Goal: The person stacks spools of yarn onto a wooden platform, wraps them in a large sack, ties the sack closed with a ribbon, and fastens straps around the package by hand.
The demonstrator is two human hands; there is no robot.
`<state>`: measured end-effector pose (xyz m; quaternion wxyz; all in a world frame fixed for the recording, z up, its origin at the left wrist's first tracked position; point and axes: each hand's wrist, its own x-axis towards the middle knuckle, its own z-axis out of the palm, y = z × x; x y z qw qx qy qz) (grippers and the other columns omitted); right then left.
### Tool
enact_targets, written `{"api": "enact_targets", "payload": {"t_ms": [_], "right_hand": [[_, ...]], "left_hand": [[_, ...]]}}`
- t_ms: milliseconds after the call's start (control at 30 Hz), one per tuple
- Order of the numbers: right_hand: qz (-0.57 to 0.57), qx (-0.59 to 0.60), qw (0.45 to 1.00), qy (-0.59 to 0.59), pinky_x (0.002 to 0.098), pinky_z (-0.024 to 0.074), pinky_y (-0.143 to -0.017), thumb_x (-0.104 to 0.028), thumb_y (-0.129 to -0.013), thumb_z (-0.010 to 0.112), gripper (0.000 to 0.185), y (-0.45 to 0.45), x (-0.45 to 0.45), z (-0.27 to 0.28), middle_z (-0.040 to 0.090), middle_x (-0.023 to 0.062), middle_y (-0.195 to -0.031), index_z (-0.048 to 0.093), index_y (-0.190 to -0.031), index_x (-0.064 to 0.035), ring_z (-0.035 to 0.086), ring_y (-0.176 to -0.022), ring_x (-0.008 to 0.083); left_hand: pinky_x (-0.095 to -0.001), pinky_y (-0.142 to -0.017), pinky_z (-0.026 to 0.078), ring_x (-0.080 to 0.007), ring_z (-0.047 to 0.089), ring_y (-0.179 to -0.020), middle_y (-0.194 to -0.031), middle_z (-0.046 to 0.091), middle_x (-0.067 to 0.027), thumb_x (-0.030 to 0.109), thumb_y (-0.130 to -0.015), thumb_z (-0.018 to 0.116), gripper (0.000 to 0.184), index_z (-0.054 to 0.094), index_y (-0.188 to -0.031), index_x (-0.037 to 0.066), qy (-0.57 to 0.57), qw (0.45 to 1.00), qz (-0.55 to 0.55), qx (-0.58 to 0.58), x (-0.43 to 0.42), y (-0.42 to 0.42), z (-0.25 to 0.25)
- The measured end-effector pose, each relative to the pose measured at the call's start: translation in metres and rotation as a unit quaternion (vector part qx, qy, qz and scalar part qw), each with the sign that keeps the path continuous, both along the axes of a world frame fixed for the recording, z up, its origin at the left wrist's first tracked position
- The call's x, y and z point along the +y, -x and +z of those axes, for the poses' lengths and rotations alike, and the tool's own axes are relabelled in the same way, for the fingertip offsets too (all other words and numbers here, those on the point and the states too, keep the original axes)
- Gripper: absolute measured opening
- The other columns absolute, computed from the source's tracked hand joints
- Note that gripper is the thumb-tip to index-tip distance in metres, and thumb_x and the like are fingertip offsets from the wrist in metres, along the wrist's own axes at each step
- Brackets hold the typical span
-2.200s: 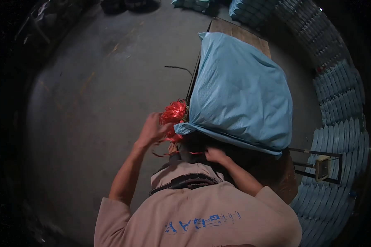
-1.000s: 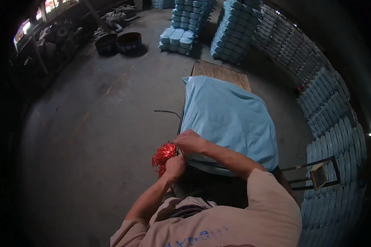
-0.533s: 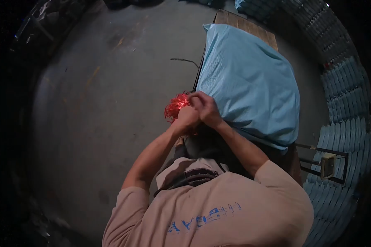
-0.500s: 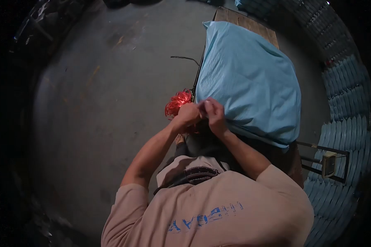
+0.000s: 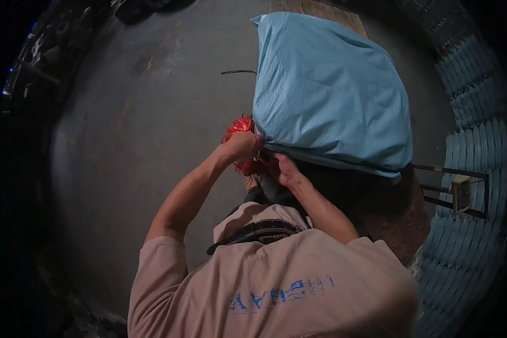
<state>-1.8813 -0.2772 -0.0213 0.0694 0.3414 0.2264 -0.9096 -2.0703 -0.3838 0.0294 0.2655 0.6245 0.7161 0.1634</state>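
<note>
A large light-blue sack [image 5: 332, 90] lies on a wooden surface, its near left corner beside my hands. My left hand [image 5: 243, 145] is closed at that corner, in front of a bunch of red plastic strips [image 5: 239, 125]; what it grips is too small to make out. A little to the right and lower, under the sack's near edge, my right hand [image 5: 284, 168] is closed with its fingers curled toward the red strips. What lies between its fingers is hidden. More red strips hang between and below the two hands.
Wooden boards [image 5: 321, 10] show beyond the sack. A dark metal frame holding a small boxy device [image 5: 462, 193] juts out at the right. Stacks of light-blue bundles [image 5: 473, 242] line the right side. Dark round containers [image 5: 132, 10] stand at the upper left. A thin dark rod [image 5: 238, 71] sticks out left of the sack.
My right hand has moved down from the sack's corner to below its near edge. My left hand has moved slightly up and left, against the corner. The camera view has shifted.
</note>
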Motion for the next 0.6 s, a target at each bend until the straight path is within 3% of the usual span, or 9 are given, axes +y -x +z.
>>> {"api": "enact_targets", "payload": {"t_ms": [100, 133, 167, 300, 400, 467, 500, 533, 600], "right_hand": [[-0.078, -0.015, 0.986, -0.149, 0.0379, 0.0509, -0.102, -0.019, -0.096, 0.068, 0.029, -0.002, -0.013, -0.005, 0.074, 0.0047, -0.12, 0.072, -0.122, -0.007, 0.067, -0.105, 0.0186], [-0.097, 0.001, 0.917, -0.387, 0.036, 0.0505, -0.099, -0.018, -0.095, 0.069, 0.028, -0.002, -0.016, 0.003, 0.073, 0.0066, -0.117, 0.072, -0.118, -0.0036, 0.066, -0.103, 0.0175], [-0.112, 0.021, 0.791, -0.601, 0.0341, 0.0502, -0.096, -0.017, -0.094, 0.07, 0.026, 0.0, -0.017, 0.009, 0.073, 0.0084, -0.114, 0.073, -0.114, -0.0003, 0.065, -0.1, 0.0164], [-0.082, -0.006, 0.788, -0.61, 0.0309, 0.0501, -0.084, -0.016, -0.092, 0.073, 0.021, -0.004, -0.021, 0.011, 0.073, 0.0081, -0.092, 0.072, -0.1, 0.004, 0.063, -0.086, 0.0127], [0.059, -0.033, 0.819, -0.57, 0.0315, 0.0488, -0.069, -0.018, -0.092, 0.075, 0.024, 0.01, -0.016, 0.069, 0.066, 0.0031, -0.072, 0.068, -0.083, 0.0029, 0.059, -0.07, 0.0098], [0.108, -0.003, 0.774, -0.624, 0.0313, 0.0461, -0.06, -0.022, -0.094, 0.075, 0.034, 0.022, -0.017, 0.105, 0.058, -0.0004, -0.061, 0.062, -0.075, 0.0024, 0.054, -0.062, 0.0063], [0.155, 0.032, 0.706, -0.69, 0.0354, 0.0488, -0.059, -0.019, -0.091, 0.074, 0.028, 0.026, -0.01, 0.111, 0.064, 0.0054, -0.064, 0.063, -0.074, -0.0001, 0.062, -0.061, 0.0136], [0.164, 0.034, 0.703, -0.691, 0.0354, 0.0488, -0.059, -0.019, -0.091, 0.074, 0.028, 0.036, -0.003, 0.127, 0.064, 0.0054, -0.064, 0.063, -0.074, -0.0001, 0.062, -0.061, 0.0136], [0.466, 0.215, 0.266, -0.816, 0.0409, 0.0524, -0.061, -0.014, -0.085, 0.074, 0.014, 0.079, 0.014, 0.165, 0.069, 0.012, -0.07, 0.069, -0.078, -0.0029, 0.07, -0.065, 0.0268]], "left_hand": [[-0.0482, -0.065, 0.056, -0.0363, 0.071, -0.074, -0.077, 0.069, -0.0186, 0.015, -0.094, 0.061, 0.015, 0.066, -0.094, 0.001, 0.0, 0.996, 0.091, 0.021, -0.018, -0.015, 0.012], [-0.0482, -0.065, 0.056, -0.0366, 0.072, -0.075, -0.078, 0.069, -0.0182, 0.015, -0.095, 0.06, 0.015, 0.063, -0.097, 0.001, -0.018, 0.991, 0.136, -0.001, -0.023, -0.017, 0.005], [-0.0473, -0.065, 0.056, -0.0363, 0.072, -0.076, -0.08, 0.071, -0.0178, 0.016, -0.095, 0.059, 0.016, 0.059, -0.099, 0.001, -0.034, 0.989, 0.11, 0.096, -0.026, -0.02, -0.001], [-0.0462, -0.067, 0.056, -0.0362, 0.073, -0.079, -0.082, 0.072, -0.0173, 0.016, -0.096, 0.059, 0.015, 0.06, -0.098, 0.001, -0.05, 0.977, 0.151, 0.144, -0.029, -0.032, -0.017], [-0.0457, -0.071, 0.057, -0.0357, 0.074, -0.082, -0.084, 0.072, -0.0175, 0.017, -0.094, 0.063, 0.015, 0.062, -0.097, 0.003, -0.052, 0.972, 0.184, 0.137, -0.022, -0.027, -0.026], [-0.0457, -0.073, 0.057, -0.035, 0.074, -0.084, -0.085, 0.072, -0.0163, 0.018, -0.094, 0.063, 0.015, 0.063, -0.096, 0.003, -0.005, 0.983, 0.17, 0.074, -0.021, -0.027, -0.001], [-0.0466, -0.072, 0.056, -0.0345, 0.074, -0.083, -0.084, 0.073, -0.0156, 0.017, -0.094, 0.061, 0.014, 0.066, -0.095, 0.004, -0.006, 0.982, 0.174, 0.07, -0.022, -0.028, 0.002], [-0.0466, -0.072, 0.056, -0.0345, 0.074, -0.083, -0.084, 0.073, -0.0156, 0.017, -0.094, 0.061, 0.014, 0.066, -0.095, 0.004, -0.007, 0.981, 0.183, 0.065, -0.025, -0.031, -0.011], [-0.048, -0.07, 0.055, -0.0353, 0.073, -0.081, -0.089, 0.073, -0.0167, 0.017, -0.094, 0.061, 0.015, 0.067, -0.098, 0.004, -0.193, 0.938, 0.249, 0.144, -0.027, -0.04, -0.049]]}}
